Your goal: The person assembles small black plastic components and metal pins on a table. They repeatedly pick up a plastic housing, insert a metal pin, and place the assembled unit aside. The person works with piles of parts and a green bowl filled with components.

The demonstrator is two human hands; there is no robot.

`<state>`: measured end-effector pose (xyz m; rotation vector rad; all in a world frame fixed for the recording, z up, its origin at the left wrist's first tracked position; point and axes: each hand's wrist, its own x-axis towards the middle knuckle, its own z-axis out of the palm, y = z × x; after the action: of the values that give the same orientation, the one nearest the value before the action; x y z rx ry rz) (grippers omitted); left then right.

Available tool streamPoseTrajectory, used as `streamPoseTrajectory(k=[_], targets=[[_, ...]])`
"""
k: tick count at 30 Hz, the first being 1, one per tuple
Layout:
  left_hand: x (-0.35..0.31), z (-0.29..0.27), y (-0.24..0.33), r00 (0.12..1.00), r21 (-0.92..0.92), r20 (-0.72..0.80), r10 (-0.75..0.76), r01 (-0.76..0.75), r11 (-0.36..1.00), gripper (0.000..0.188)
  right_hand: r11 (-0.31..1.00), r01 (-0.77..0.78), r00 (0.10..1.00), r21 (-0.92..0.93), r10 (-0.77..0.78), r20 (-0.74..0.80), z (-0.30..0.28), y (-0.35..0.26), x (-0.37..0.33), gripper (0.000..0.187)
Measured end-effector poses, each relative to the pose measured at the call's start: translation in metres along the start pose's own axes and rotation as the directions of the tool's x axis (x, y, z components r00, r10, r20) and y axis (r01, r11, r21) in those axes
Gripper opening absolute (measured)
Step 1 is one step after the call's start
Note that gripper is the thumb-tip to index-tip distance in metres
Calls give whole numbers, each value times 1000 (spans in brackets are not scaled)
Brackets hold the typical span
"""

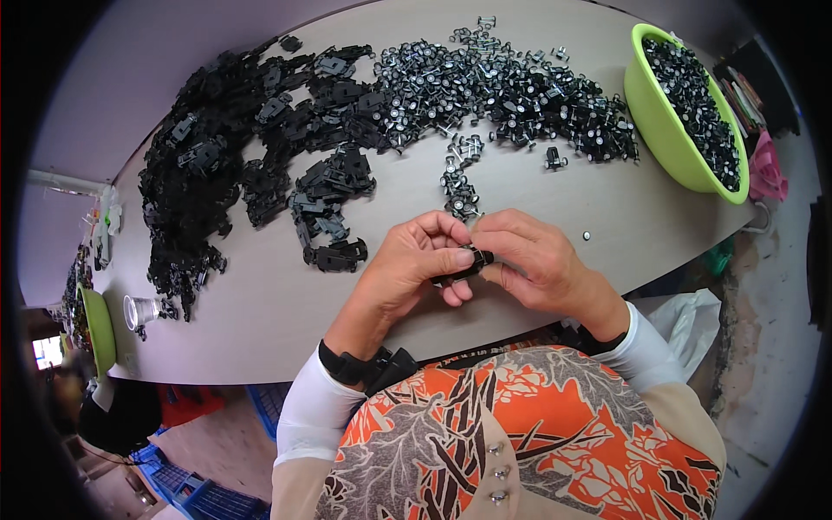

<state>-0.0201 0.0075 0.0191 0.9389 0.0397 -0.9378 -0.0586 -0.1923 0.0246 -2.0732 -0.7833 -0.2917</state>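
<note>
Close to the table's near edge, my left hand grips a small black toy car chassis between thumb and fingers. My right hand is closed at the chassis's right end, its fingertips pressing there; whether it also pinches a separate wheel axle is hidden. Just beyond my hands lies a short trail of wheel axles. It leads up to a big heap of wheel axles with dark wheels and silvery hubs. To the left, a cluster of black chassis borders a larger chassis heap.
A lime-green basin full of wheel axles stands at the right edge. One loose wheel and a lone axle lie right of centre. A clear plastic cup lies at left, near another green basin.
</note>
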Motion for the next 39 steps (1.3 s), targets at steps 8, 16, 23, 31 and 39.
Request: streamPoseTrajectory(k=[8, 16, 23, 31, 39], targets=[[5, -10, -6, 995, 42, 15, -96, 95, 995, 16, 1000, 16, 1000, 11, -16, 4, -2, -4, -3, 37], [4, -5, -21, 998, -99, -13, -61, 59, 993, 14, 1000, 13, 997, -5, -13, -71, 6, -5, -17, 36], [4, -3, -17, 998, 65, -51, -23, 26, 998, 14, 997, -54, 997, 60, 57, -49, 3, -10, -8, 32], [7, -3, -7, 994, 121, -87, 60, -49, 991, 18, 878, -226, 971, -422, 166, -174, -73, 76, 4, 13], [3, -14, 0, 997, 61, -56, 44, -40, 997, 25, 936, -173, 985, -306, 164, -54, -57, 74, 2, 6]])
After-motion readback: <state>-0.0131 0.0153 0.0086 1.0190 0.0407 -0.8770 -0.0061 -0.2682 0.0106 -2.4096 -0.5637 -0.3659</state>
